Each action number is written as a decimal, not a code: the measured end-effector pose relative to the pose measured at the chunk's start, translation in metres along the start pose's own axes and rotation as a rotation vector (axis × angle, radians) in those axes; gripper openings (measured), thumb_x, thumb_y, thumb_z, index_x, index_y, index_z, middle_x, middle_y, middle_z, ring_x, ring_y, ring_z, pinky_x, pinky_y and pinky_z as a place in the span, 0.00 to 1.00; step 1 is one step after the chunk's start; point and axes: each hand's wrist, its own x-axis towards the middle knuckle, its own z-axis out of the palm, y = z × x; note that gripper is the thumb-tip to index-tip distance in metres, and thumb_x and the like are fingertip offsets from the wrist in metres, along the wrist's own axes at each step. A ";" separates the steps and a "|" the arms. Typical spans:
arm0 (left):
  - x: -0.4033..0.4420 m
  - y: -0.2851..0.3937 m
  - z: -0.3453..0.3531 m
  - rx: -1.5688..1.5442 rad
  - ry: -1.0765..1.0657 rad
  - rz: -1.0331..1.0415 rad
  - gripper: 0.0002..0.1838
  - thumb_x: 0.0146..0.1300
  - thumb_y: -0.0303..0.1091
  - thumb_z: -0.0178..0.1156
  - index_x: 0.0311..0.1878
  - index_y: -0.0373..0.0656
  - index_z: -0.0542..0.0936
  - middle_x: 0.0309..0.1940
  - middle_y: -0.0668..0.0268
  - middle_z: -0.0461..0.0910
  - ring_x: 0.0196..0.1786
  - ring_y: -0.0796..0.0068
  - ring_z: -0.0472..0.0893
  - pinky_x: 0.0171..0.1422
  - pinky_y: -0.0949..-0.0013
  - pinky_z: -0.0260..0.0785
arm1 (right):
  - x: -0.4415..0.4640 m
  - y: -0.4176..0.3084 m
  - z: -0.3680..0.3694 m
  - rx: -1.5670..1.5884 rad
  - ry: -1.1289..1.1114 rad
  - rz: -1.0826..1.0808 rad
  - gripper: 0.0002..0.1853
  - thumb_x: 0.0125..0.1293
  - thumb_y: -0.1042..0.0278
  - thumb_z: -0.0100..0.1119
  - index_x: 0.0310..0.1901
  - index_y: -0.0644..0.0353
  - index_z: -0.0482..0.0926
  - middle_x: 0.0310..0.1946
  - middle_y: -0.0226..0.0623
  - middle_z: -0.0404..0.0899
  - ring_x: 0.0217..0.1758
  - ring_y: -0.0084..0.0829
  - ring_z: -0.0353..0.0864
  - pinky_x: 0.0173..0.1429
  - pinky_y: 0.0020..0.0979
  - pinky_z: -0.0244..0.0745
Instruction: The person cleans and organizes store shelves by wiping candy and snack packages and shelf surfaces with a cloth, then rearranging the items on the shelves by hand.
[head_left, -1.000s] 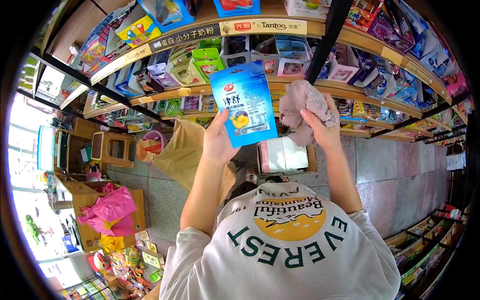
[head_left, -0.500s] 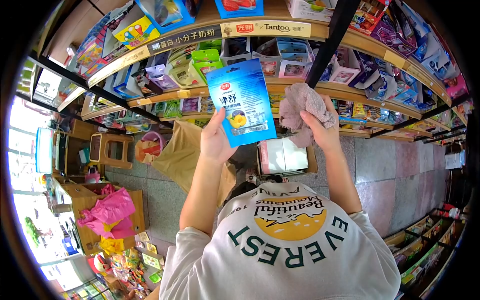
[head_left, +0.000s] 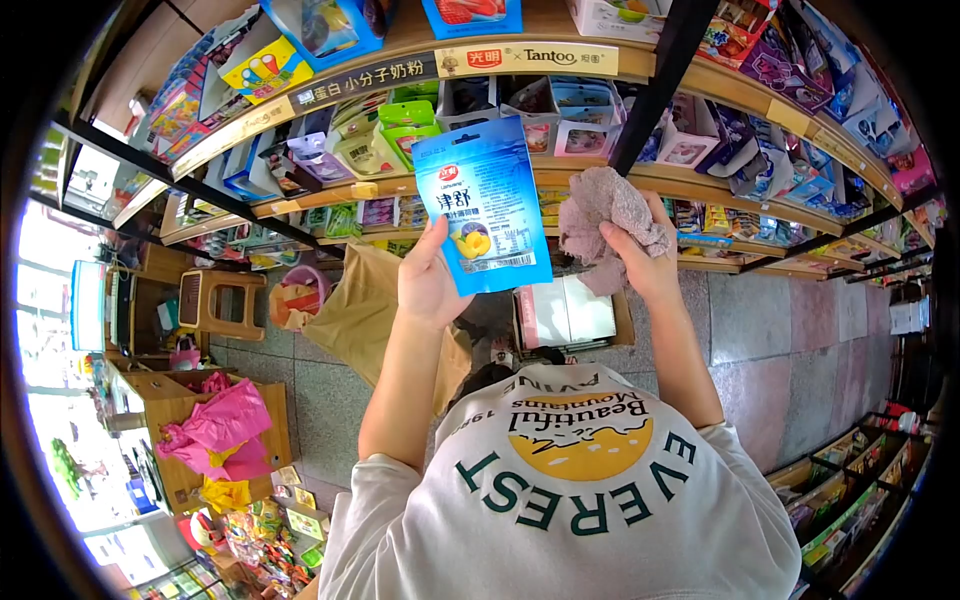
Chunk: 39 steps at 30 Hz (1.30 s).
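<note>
Held up before the shelves is a blue candy pouch (head_left: 490,200) with fruit printed on its front. My left hand (head_left: 430,275) grips its lower left edge, the thumb lying on the front and the other fingers hidden behind. A crumpled greyish-pink cloth (head_left: 610,220) is bunched in my right hand (head_left: 645,255), its loose end hanging down. Pouch and cloth are a short gap apart. Behind them, the shelf (head_left: 560,165) carries boxes of packaged sweets, among them green pouches (head_left: 408,125).
Below my hands stands an open carton (head_left: 575,310) with white and pink boxes inside. Brown paper (head_left: 360,320) spreads over the floor at left. Further left are a tan stool (head_left: 222,300) and a wooden cabinet with a pink bag (head_left: 220,430). A black upright (head_left: 660,90) divides the shelves.
The pouch and my left hand have shifted very slightly, the pouch's tilt barely altered. My right hand and the cloth stay in place.
</note>
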 end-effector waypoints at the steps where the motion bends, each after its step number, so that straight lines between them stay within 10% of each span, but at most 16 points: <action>1: 0.000 0.000 -0.001 0.000 0.000 -0.001 0.23 0.66 0.39 0.37 0.60 0.36 0.58 0.58 0.54 0.63 0.60 0.55 0.64 0.62 0.51 0.55 | 0.000 0.000 0.000 0.000 0.000 0.000 0.19 0.48 0.72 0.62 0.43 0.63 0.69 0.36 0.31 0.73 0.39 0.21 0.70 0.44 0.24 0.65; 11: 0.010 -0.008 0.000 0.240 0.218 0.035 0.22 0.63 0.42 0.46 0.57 0.39 0.62 0.52 0.60 0.70 0.54 0.63 0.71 0.58 0.57 0.63 | 0.000 -0.016 0.005 0.032 0.054 -0.105 0.25 0.46 0.68 0.65 0.46 0.65 0.67 0.40 0.34 0.72 0.44 0.24 0.71 0.49 0.27 0.66; 18: 0.020 -0.054 0.007 0.489 0.151 -0.048 0.35 0.66 0.56 0.32 0.67 0.39 0.44 0.61 0.64 0.59 0.62 0.68 0.58 0.66 0.62 0.46 | 0.018 -0.002 0.055 0.330 -0.185 0.044 0.31 0.50 0.76 0.63 0.55 0.65 0.59 0.47 0.37 0.70 0.50 0.26 0.69 0.53 0.26 0.64; 22: 0.021 -0.010 -0.009 0.979 0.163 0.257 0.23 0.58 0.25 0.54 0.57 0.36 0.64 0.52 0.60 0.68 0.49 0.75 0.71 0.51 0.72 0.66 | 0.033 -0.016 0.050 0.566 -0.324 0.114 0.26 0.51 0.78 0.59 0.53 0.66 0.63 0.49 0.36 0.71 0.52 0.25 0.69 0.55 0.27 0.64; 25: 0.021 0.011 -0.009 0.979 0.145 0.023 0.18 0.55 0.29 0.60 0.49 0.35 0.72 0.49 0.62 0.69 0.46 0.78 0.72 0.46 0.75 0.68 | 0.038 -0.010 0.065 0.554 -0.379 0.075 0.27 0.49 0.77 0.63 0.52 0.65 0.65 0.47 0.35 0.71 0.51 0.25 0.69 0.56 0.27 0.63; 27: 0.024 0.029 0.002 1.305 0.224 0.384 0.06 0.54 0.23 0.59 0.35 0.38 0.80 0.36 0.70 0.75 0.36 0.83 0.75 0.40 0.78 0.69 | 0.045 -0.017 0.072 0.403 -0.328 -0.021 0.27 0.48 0.76 0.64 0.51 0.64 0.65 0.46 0.33 0.71 0.49 0.24 0.69 0.55 0.27 0.63; 30: 0.025 0.098 0.043 1.358 0.589 0.335 0.07 0.52 0.26 0.61 0.35 0.40 0.81 0.24 0.72 0.77 0.25 0.85 0.72 0.30 0.81 0.67 | 0.047 -0.031 0.077 0.379 -0.211 0.032 0.26 0.48 0.76 0.64 0.50 0.64 0.66 0.45 0.33 0.72 0.49 0.24 0.70 0.54 0.26 0.64; 33: 0.043 0.203 0.073 1.610 0.703 0.920 0.05 0.52 0.27 0.60 0.34 0.40 0.80 0.21 0.73 0.76 0.22 0.88 0.69 0.25 0.82 0.60 | 0.047 -0.031 0.072 0.429 -0.175 0.122 0.26 0.47 0.77 0.64 0.50 0.64 0.66 0.44 0.33 0.72 0.49 0.24 0.70 0.53 0.26 0.64; 36: 0.081 0.268 0.117 1.476 0.391 1.303 0.08 0.54 0.27 0.60 0.36 0.34 0.78 0.29 0.68 0.78 0.30 0.85 0.72 0.37 0.80 0.65 | 0.039 -0.022 0.072 0.365 -0.117 0.132 0.26 0.47 0.78 0.64 0.49 0.64 0.67 0.44 0.33 0.72 0.48 0.24 0.70 0.53 0.26 0.64; 39: 0.138 0.299 0.128 1.411 0.117 1.031 0.10 0.54 0.28 0.60 0.39 0.35 0.76 0.32 0.64 0.79 0.33 0.81 0.76 0.38 0.76 0.69 | 0.027 -0.010 0.072 0.337 -0.059 0.153 0.24 0.47 0.78 0.62 0.48 0.64 0.68 0.43 0.33 0.72 0.48 0.24 0.70 0.53 0.25 0.63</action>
